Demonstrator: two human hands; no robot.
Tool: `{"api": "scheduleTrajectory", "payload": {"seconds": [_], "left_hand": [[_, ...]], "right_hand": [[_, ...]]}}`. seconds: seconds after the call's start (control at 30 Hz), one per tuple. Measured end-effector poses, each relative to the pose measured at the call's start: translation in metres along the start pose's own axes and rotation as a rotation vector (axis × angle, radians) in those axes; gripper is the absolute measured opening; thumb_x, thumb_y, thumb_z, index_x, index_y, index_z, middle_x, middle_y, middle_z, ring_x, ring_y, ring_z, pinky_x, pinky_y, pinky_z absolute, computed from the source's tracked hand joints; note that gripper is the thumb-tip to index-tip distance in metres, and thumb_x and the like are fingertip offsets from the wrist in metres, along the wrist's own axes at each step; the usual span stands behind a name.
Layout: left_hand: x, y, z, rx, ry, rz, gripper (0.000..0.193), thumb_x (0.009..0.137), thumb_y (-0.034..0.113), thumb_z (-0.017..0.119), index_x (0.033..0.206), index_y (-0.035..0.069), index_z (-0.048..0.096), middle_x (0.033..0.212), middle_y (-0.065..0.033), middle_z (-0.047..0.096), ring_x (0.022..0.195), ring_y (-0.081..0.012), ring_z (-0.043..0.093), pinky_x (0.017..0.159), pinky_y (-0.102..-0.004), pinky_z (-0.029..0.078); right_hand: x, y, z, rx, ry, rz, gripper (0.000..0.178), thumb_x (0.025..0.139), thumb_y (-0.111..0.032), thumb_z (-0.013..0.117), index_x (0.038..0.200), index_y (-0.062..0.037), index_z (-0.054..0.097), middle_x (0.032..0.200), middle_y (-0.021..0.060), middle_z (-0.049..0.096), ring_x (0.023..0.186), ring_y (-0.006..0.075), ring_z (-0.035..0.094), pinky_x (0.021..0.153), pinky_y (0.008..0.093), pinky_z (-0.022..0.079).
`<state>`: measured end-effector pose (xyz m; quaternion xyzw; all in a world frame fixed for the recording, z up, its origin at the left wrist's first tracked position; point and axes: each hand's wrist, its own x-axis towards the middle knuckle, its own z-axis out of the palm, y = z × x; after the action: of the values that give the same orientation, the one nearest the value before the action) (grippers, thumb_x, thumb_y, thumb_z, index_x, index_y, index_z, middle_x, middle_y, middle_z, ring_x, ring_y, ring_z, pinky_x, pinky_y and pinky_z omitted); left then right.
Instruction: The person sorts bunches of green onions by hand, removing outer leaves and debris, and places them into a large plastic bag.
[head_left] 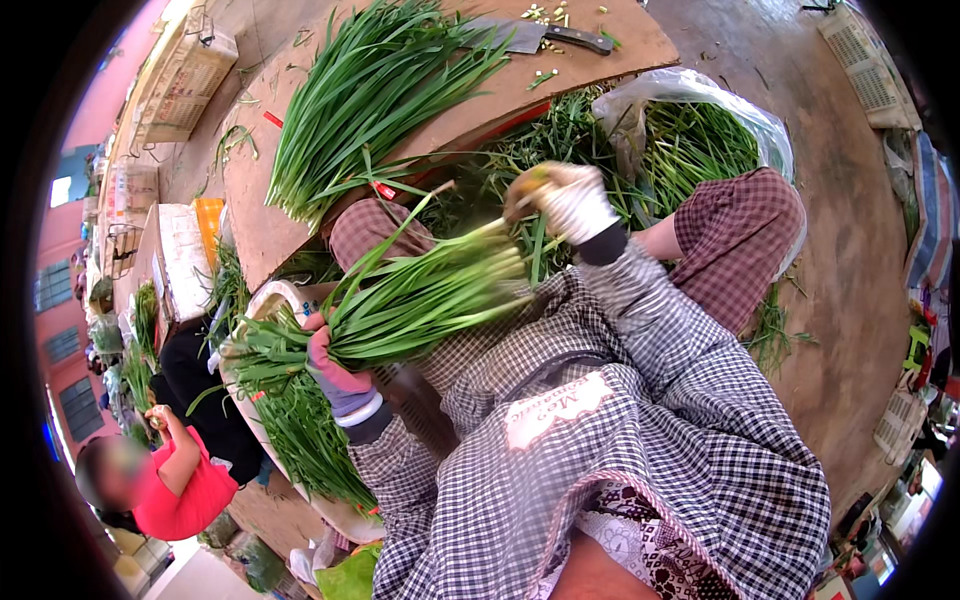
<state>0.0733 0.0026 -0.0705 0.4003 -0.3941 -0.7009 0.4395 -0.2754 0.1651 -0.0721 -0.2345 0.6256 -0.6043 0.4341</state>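
Left hand [338, 378] grips green bunch [420, 305], brown floor [850, 230]

Crates [185, 85] far left. Board [265, 220] bears leaf pile [370, 110], knife [520, 36]. Plastic bag [778, 135] crowds right knee [745, 220]. Right hand [575, 205] blurred near stem ends [490, 233]; can't tell if holding.

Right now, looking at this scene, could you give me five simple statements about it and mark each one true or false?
1. The left hand grips a bunch of green leaves. True.

2. The right hand holds the knife. False: the knife lies on the brown board, while the right hand is blurred near the pale ends of the bunch of green leaves.

3. The clear plastic bag has greens in it. True.

4. The glove on the left hand is black. False: that glove is pinkish purple.

5. A person in a pinkish-red top is in view at the left. True.
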Motion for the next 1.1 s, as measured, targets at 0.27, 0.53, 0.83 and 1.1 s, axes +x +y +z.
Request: {"api": "scheduleTrajectory", "payload": {"seconds": [0.27,0.53,0.83,1.1], "left_hand": [[-0.009,0.002,0.008,-0.120,-0.010,-0.028,0.031,0.085,0.013,0.050,0.116,0.008,0.047,0.111,-0.0098,0.057,0.099,-0.0217,0.059,0.087,-0.0373,0.051],[-0.049,0.017,0.024,0.009,-0.078,-0.169,0.032,0.087,0.012,0.055,0.119,0.012,0.047,0.115,-0.0032,0.055,0.105,-0.0185,0.056,0.091,-0.0359,0.048],[-0.037,0.013,0.033,0.004,-0.116,-0.150,0.032,0.085,0.006,0.053,0.115,0.014,0.049,0.116,-0.0021,0.052,0.110,-0.0186,0.051,0.095,-0.0352,0.044],[-0.044,0.023,0.002,-0.124,-0.034,-0.158,0.029,0.084,0.006,0.053,0.109,0.020,0.051,0.121,-0.0051,0.053,0.114,-0.0239,0.052,0.097,-0.0428,0.044]], "right_hand": [[-0.011,0.023,0.009,-0.429,-0.299,-0.004,0.032,0.079,-0.033,0.068,0.089,-0.0022,0.070,0.077,0.0120,0.069,0.066,0.0141,0.063,0.065,0.0281,0.051],[0.042,0.013,0.032,-0.388,-0.399,-0.136,0.027,0.073,-0.027,0.070,0.090,-0.0055,0.068,0.054,0.0068,0.056,0.046,0.0133,0.051,0.047,0.0294,0.045],[0.044,0.045,-0.022,-0.829,0.048,-0.339,0.022,0.080,-0.027,0.063,0.086,-0.0061,0.067,0.075,0.0161,0.065,0.069,0.0301,0.064,0.063,0.0372,0.052],[0.028,0.028,-0.153,-1.189,0.209,-0.104,0.036,0.083,-0.033,0.060,0.104,-0.0049,0.066,0.092,0.0165,0.067,0.083,0.0293,0.066,0.076,0.0363,0.052]]}}
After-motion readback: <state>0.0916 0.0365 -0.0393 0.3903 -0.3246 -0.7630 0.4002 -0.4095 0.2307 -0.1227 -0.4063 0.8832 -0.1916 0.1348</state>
